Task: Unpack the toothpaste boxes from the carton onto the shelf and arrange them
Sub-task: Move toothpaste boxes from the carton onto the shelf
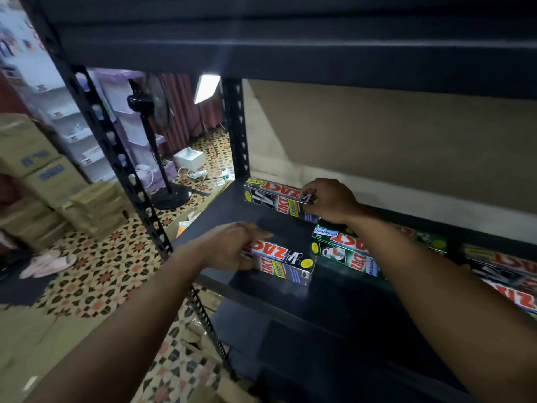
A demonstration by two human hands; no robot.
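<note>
The step in hand looks like squaring up two black-and-silver ZACT Smokers boxes on the dark shelf board (261,315). To do it well, slide each box flat along the board rather than lifting it, bring its long sides parallel to the green Whitening box (345,251), and close the gaps (keep the printed faces turned the same way).

The left hand (229,248) has its fingers curled over the left end of the front Smokers box (290,264), which lies just left of the green box. The right hand (329,202), fingers bent, pinches the end of the rear Smokers box (273,196), behind and left of the green box. Further ZACT boxes (508,274) lie to its right.
</note>
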